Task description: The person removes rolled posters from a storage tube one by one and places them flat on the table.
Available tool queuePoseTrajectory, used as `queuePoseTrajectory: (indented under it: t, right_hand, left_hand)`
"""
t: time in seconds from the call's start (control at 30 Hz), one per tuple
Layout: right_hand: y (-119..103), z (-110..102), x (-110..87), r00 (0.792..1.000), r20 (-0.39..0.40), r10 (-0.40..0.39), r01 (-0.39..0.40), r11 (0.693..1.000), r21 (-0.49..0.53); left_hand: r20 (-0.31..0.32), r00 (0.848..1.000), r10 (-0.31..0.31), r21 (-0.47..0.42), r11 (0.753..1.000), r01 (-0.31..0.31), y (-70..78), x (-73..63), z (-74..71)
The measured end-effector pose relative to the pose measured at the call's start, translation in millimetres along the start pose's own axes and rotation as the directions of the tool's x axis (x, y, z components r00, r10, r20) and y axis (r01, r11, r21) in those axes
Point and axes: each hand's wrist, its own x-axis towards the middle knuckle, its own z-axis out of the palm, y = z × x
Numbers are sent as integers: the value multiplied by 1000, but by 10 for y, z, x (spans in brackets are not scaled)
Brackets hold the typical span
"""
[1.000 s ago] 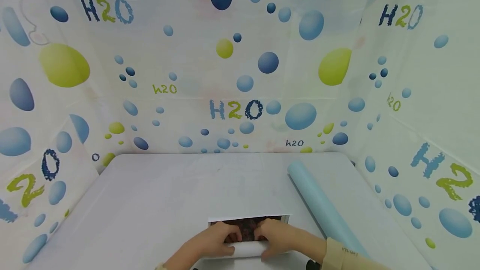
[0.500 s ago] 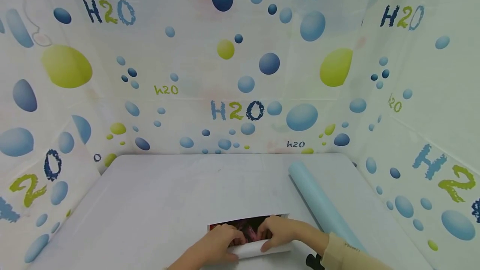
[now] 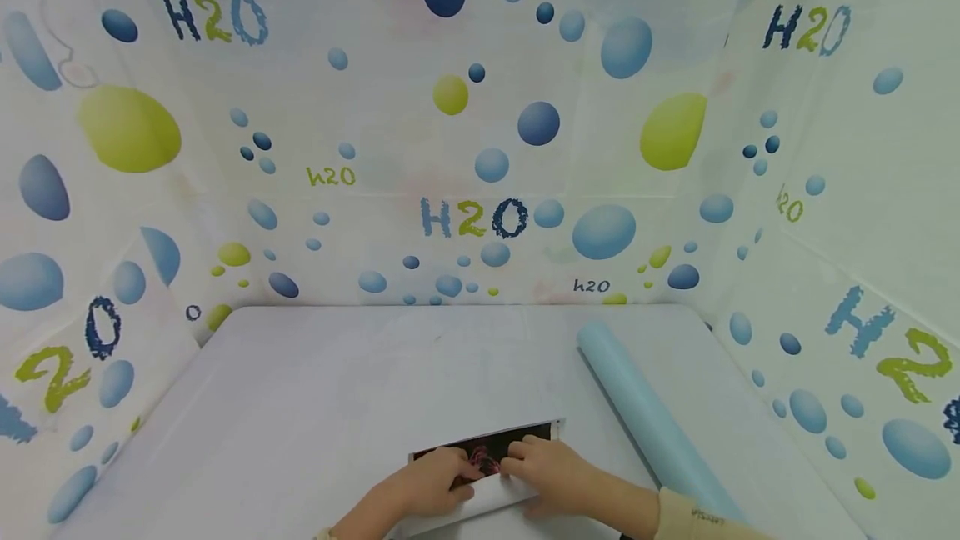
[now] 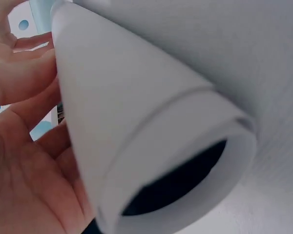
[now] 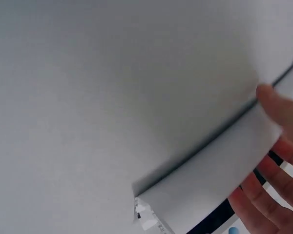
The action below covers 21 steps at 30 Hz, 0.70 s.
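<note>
A partly rolled poster (image 3: 480, 497) lies at the near middle of the table in the head view, its white back outward. Beyond the roll shows a flat strip of dark print with a reddish figure (image 3: 486, 458). My left hand (image 3: 427, 483) holds the roll's left part, fingers over the top and thumb on the near side. Its hollow open end (image 4: 180, 185) faces the left wrist camera. My right hand (image 3: 553, 473) grips the right part. In the right wrist view, the thumb is on the white back and the fingers (image 5: 271, 195) are on the far side.
A long light-blue roll (image 3: 645, 407) lies lengthwise on the white table (image 3: 337, 390), right of the poster. Sheets printed with blue and green drops (image 3: 600, 232) hang behind the table and on both sides. A small dark thing (image 3: 625, 536) shows at the bottom edge.
The poster has turned so its right end points farther away and its left end nearer. Both hands have shifted with it, still on the roll.
</note>
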Motion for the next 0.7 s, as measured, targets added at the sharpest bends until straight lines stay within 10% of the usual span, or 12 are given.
queuePoseTrajectory:
  t: [0.23, 0.33, 0.57, 0.7]
  right_hand:
    - [7, 44, 50, 999, 22, 28, -29, 1000, 7]
    - [54, 31, 85, 988, 124, 93, -113, 981, 159]
    - [168, 27, 101, 955, 254, 152, -262, 834, 486]
    - [143, -23, 95, 954, 255, 160, -266, 843, 467]
  left_hand:
    - [-212, 973, 88, 240, 970, -36, 125, -25, 19]
    - [-207, 972, 116, 301, 952, -50, 187, -24, 39]
    - [-213, 971, 105, 363, 932, -21, 225, 1, 76]
    - [-219, 965, 146, 376, 925, -55, 196, 29, 77]
